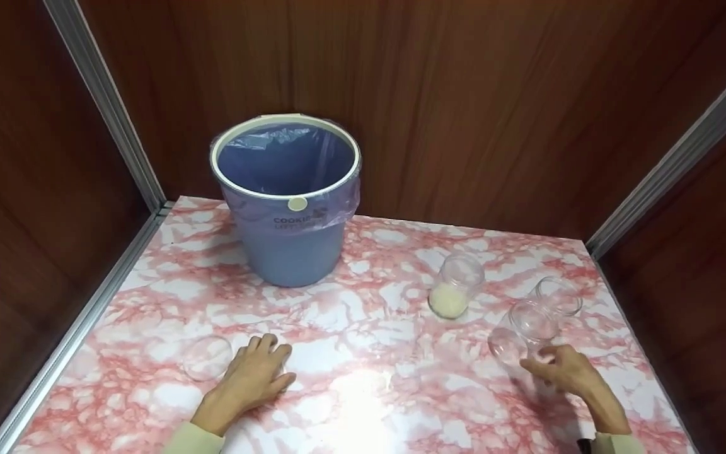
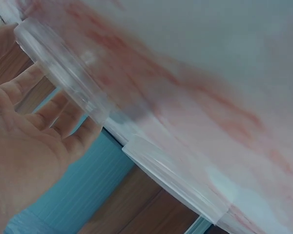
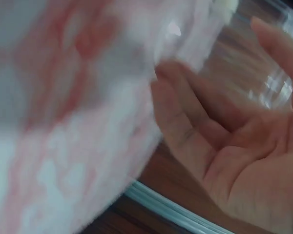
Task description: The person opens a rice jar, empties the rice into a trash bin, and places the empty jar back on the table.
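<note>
My left hand (image 1: 251, 373) is low over the marbled table, its thumb and fingers spread round the edge of a clear, shallow round lid (image 2: 61, 73). The hand mostly hides this lid in the head view. Another clear lid (image 1: 207, 358) lies just left of that hand. At the right, my right hand (image 1: 568, 371) has loosely bent fingers close beside a clear jar (image 1: 509, 345). In the right wrist view, the clear jar (image 3: 249, 58) shows beyond the thumb and fingers; no grip on it is visible.
A blue bin (image 1: 293, 252) with a purple liner stands at the back left. A clear jar with pale yellow contents (image 1: 449, 300) stands right of centre. Another clear round container (image 1: 559, 296) is behind the right hand's jar. Brown panels (image 1: 464, 113) enclose the table.
</note>
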The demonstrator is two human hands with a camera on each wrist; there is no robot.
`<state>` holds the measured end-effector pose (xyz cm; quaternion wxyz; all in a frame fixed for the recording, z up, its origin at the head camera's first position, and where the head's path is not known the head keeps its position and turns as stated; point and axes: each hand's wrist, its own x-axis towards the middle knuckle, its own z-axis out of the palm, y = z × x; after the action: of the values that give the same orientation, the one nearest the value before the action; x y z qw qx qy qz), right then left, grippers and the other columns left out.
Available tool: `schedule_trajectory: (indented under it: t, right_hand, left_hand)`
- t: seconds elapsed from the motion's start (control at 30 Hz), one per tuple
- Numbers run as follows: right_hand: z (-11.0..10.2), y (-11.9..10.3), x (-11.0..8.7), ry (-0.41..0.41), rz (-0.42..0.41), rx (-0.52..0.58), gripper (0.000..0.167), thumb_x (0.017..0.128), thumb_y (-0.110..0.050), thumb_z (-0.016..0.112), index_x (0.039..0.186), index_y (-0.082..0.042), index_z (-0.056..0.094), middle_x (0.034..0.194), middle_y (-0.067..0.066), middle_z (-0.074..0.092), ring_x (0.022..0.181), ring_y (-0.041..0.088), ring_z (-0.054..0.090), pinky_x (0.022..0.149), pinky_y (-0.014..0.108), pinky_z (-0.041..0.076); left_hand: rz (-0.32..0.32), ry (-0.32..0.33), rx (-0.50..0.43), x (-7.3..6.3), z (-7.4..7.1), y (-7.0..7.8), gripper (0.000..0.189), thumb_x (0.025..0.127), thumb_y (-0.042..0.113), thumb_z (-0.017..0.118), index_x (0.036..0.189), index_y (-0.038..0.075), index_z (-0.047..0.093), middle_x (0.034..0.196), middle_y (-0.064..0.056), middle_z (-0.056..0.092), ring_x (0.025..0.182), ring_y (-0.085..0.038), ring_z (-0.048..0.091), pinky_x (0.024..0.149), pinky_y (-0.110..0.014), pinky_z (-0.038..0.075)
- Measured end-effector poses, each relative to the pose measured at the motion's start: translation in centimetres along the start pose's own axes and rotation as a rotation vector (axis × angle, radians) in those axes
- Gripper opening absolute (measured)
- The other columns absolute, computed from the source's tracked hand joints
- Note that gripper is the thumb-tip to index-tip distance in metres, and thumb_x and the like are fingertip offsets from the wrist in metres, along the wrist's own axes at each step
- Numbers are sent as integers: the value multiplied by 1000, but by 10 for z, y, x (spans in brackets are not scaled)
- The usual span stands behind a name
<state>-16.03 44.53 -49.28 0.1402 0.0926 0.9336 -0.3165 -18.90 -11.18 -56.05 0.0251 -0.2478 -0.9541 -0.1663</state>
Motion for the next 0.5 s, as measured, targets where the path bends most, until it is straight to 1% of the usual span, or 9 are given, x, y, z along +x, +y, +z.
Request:
schedule_trajectory:
  t: [0.03, 0.1, 0.17, 0.23, 0.3, 0.33, 0.4, 0.43, 0.5]
  right_hand:
    - [-1, 0, -3, -39, 18, -8, 56, 88, -44, 68, 109, 8, 63, 81, 12, 71, 69, 23, 66, 58, 35, 54]
    - [-1, -1, -8, -138, 3, -3, 51, 91, -45, 64, 100, 5, 67, 74, 10, 69, 60, 20, 63, 51, 35, 53]
    - [3, -2, -11, -229, -75, 4, 43, 94, -42, 62, 95, 1, 68, 74, 9, 67, 58, 16, 60, 50, 31, 51]
    - [9, -6, -12, -287, -208, 10, 35, 96, -36, 60, 97, -2, 69, 78, 7, 67, 62, 10, 59, 52, 28, 49]
    - [16, -11, -10, -299, -329, 9, 30, 97, -32, 60, 102, -3, 67, 83, 7, 67, 67, 6, 58, 56, 25, 48]
    - [19, -15, -8, -288, -370, 4, 29, 97, -31, 60, 105, -3, 67, 86, 6, 68, 71, 5, 59, 60, 24, 48]
    - [25, -21, -5, -252, -398, 19, 33, 97, -30, 60, 115, -2, 64, 93, 8, 69, 81, 7, 62, 67, 23, 49]
    - [28, -24, -3, -230, -403, 32, 37, 97, -30, 60, 120, -1, 61, 97, 11, 70, 85, 10, 64, 70, 24, 51]
    - [33, -29, 0, -188, -394, 64, 46, 97, -30, 60, 130, 1, 53, 108, 18, 68, 97, 21, 66, 76, 30, 53]
  left_hand:
    - [3, -2, 4, 1, -1, 1, 38, 89, 37, 68, 115, 10, 60, 119, -18, 53, 102, -35, 50, 77, -51, 48]
    - [7, -10, 8, 3, -2, 2, 37, 89, 38, 68, 112, 10, 60, 117, -17, 53, 99, -34, 50, 75, -50, 48]
    - [5, -17, 11, 5, -4, 3, 35, 89, 38, 67, 109, 10, 61, 115, -16, 54, 96, -33, 51, 74, -49, 48]
    - [5, -16, 15, 7, -6, 4, 34, 90, 38, 66, 109, 10, 61, 113, -15, 56, 94, -32, 51, 74, -49, 48]
    - [8, -3, 18, 10, -8, 6, 34, 91, 36, 66, 111, 9, 62, 111, -14, 57, 94, -31, 52, 75, -49, 48]
    - [13, 5, 14, 13, -9, 7, 34, 91, 36, 66, 112, 9, 62, 110, -13, 57, 94, -31, 53, 75, -48, 47]
    - [32, 24, 11, 18, -12, 11, 35, 92, 34, 66, 115, 8, 62, 109, -12, 58, 95, -30, 53, 77, -47, 47]
    - [45, 38, 7, 22, -13, 13, 35, 92, 33, 66, 116, 8, 63, 109, -12, 59, 95, -31, 54, 77, -47, 47]
    - [74, 60, 5, 30, -15, 17, 36, 92, 33, 66, 117, 8, 63, 110, -12, 60, 97, -31, 55, 77, -48, 48]
